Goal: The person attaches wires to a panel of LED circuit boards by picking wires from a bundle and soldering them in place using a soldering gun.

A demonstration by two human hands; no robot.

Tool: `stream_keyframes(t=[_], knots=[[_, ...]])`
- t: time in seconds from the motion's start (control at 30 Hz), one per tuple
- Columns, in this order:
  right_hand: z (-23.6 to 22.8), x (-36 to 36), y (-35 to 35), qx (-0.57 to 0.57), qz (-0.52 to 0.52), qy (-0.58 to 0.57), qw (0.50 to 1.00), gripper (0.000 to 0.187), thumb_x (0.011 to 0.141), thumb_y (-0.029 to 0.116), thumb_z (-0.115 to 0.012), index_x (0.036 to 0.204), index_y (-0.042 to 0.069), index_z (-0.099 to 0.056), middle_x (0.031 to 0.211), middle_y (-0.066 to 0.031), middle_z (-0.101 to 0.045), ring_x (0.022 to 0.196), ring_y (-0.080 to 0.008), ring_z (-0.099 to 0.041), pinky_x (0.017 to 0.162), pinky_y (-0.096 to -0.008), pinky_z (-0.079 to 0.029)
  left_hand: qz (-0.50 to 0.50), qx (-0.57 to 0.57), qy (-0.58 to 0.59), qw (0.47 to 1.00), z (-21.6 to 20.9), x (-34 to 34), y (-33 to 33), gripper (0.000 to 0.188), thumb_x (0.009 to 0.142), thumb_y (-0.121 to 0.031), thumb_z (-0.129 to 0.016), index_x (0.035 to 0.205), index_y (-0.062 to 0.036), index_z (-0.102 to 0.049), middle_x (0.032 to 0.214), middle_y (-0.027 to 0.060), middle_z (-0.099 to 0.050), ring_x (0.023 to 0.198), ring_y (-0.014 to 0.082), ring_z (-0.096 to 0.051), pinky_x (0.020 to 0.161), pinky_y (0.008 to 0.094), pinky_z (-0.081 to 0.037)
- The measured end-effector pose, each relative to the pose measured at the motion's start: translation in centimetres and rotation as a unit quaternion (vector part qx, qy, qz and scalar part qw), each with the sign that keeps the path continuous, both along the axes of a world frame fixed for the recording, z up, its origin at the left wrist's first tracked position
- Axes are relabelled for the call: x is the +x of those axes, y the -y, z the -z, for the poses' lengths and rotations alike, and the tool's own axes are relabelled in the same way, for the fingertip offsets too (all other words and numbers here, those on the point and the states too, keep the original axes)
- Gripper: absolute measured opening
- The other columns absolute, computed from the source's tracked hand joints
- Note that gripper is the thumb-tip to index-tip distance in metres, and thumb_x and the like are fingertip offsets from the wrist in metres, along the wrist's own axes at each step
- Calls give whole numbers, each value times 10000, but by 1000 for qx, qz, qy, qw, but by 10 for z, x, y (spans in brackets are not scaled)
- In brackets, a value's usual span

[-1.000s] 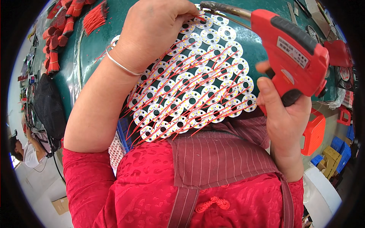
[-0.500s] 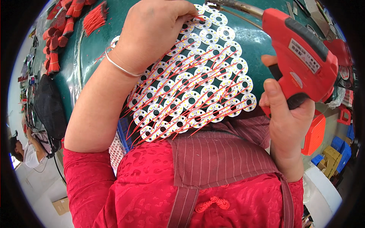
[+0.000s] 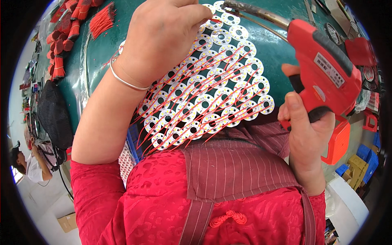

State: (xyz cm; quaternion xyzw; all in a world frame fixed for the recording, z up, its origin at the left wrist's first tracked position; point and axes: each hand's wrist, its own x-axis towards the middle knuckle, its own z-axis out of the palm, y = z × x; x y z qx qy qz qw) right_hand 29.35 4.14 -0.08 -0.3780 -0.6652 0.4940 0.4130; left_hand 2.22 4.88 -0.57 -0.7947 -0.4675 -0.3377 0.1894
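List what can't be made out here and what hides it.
Head view throughout:
Parts of the round white circuit boards: covered by the bare left hand.
That hand's upper part: cut off by the top edge.
One end of the thin red wire: hidden by its fingers.
Some fingers of the bare right hand: partly behind the red plastic pistol-shaped tool.
Whether the dark metal tip touches a board: too small to tell.

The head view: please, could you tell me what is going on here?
A person's right hand holds a red-and-black plastic pistol-shaped tool with a metal tip. The left hand seems to pinch a thin red wire over flat white ring-shaped boards. Wires cross the nearer boards. The tip reaches the far end of the boards; whether it touches one, I cannot tell.
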Motion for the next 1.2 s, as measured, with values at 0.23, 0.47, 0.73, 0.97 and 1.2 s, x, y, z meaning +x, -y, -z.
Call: stream_keyframes(t=[0.23,0.47,0.73,0.97,1.2], knots=[[2,7,4,-9,-28,5,1000,166,927,17,-618,1080,-37,-583,1206,-201,-618,647,-75,-545,553,-234,-492,-6,-87,5,996,-4,-2,3,73,706,-18,-699,760,-63,-679,731,79,-566,716,290,-570,641,382,-481],[8,12,3,-4,-53,17,998,120,934,28,-635,1029,-29,-589,1116,-164,-626,653,-76,-549,553,-243,-499,-24,-163,-6,986,0,-5,5,96,789,-25,-701,880,-51,-711,750,71,-591,741,253,-593,660,352,-479],[7,3,5,-12,-35,-5,999,173,921,23,-646,1075,-31,-589,1187,-189,-636,654,-77,-554,562,-228,-492,-22,-133,-24,991,-8,-1,6,58,722,-32,-695,769,-62,-677,724,89,-560,718,304,-570,649,393,-482],[6,-3,5,-3,-29,-8,1000,190,918,5,-639,1098,-34,-593,1214,-182,-636,678,-71,-564,593,-218,-498,-32,-144,-25,989,-9,-3,6,37,735,-49,-691,765,-61,-673,729,91,-565,722,307,-574,658,396,-482],[5,-1,4,-46,-25,3,999,280,877,-16,-721,1139,-25,-621,1052,-79,-704,758,-82,-608,660,-232,-496,-17,-131,-18,991,-6,-3,5,34,739,-48,-692,763,-59,-672,732,91,-570,721,306,-575,659,393,-482]])
